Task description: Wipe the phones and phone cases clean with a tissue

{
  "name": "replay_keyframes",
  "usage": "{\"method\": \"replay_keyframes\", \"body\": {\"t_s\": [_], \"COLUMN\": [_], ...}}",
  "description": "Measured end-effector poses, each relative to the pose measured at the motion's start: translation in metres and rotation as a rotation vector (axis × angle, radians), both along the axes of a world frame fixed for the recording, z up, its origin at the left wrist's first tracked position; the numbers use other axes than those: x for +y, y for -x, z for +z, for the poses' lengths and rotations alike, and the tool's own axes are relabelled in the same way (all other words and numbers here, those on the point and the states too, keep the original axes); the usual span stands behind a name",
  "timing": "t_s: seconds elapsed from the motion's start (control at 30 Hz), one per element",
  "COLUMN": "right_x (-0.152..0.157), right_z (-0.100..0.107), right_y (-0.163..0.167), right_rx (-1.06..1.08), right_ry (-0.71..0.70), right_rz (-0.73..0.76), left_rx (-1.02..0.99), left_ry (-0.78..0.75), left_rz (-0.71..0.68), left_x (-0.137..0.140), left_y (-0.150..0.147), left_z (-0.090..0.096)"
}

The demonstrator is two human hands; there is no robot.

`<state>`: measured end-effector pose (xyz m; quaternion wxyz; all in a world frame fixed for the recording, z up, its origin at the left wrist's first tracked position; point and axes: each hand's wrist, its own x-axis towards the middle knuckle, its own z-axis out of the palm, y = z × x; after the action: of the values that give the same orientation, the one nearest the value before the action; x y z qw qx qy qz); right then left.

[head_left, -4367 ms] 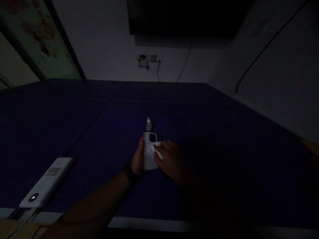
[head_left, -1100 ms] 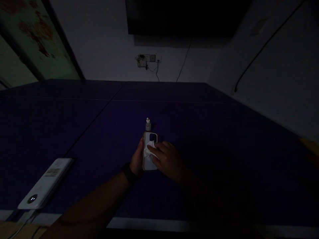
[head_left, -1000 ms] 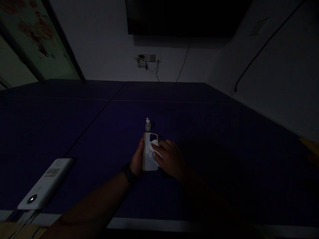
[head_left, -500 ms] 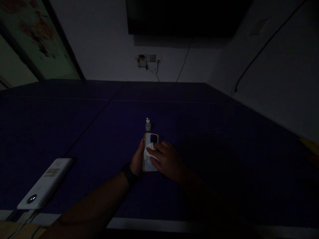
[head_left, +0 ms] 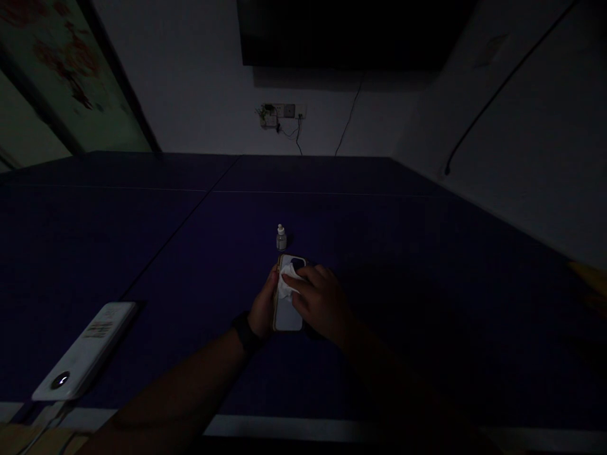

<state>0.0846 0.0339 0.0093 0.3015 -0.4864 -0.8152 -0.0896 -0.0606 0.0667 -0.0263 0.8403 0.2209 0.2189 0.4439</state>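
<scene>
My left hand (head_left: 263,308) grips a smartphone (head_left: 288,318) along its left edge, with the pale back and dark camera block facing up. A brownish rim runs round the phone. Against the upper part of that back, my right hand (head_left: 321,302) presses a crumpled white tissue (head_left: 287,287) with its fingertips. The right fingers partly cover the camera block. Just beyond the phone's top end stands a small clear dropper bottle (head_left: 281,239) with a white cap. A dark band circles my left wrist.
At the left front of the dark blue table (head_left: 199,253) lies a white power bank (head_left: 85,351) with cables at its near end. A television (head_left: 351,31) hangs on the far wall, above wall sockets (head_left: 284,111) with cords. The room is dim.
The tissue and my right fingers have slid up the phone's back towards the camera block, uncovering more of its lower part. The phone has tilted slightly. My left hand still holds it.
</scene>
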Motion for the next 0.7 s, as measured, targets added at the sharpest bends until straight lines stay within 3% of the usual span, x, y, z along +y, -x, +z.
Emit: {"method": "replay_keyframes", "body": {"t_s": [0.13, 0.3, 0.47, 0.7], "right_x": [0.0005, 0.0004, 0.0004, 0.001], "right_z": [0.0007, 0.0026, 0.0025, 0.0007], "right_y": [0.0002, 0.0, -0.0004, -0.0007], "right_rx": [0.013, 0.018, 0.048, 0.074], "right_ry": [0.002, 0.014, 0.039, 0.02], "right_rz": [-0.079, -0.02, -0.137, -0.061], "left_rx": [0.002, 0.027, 0.036, 0.009], "left_ry": [-0.012, -0.038, -0.034, -0.044], "left_rz": [-0.016, 0.007, -0.001, -0.01], "left_x": [-0.0014, -0.0021, -0.0015, -0.0035], "left_y": [-0.001, 0.0, 0.0001, 0.0004], "left_z": [0.0029, 0.0033, 0.0015, 0.004]}}
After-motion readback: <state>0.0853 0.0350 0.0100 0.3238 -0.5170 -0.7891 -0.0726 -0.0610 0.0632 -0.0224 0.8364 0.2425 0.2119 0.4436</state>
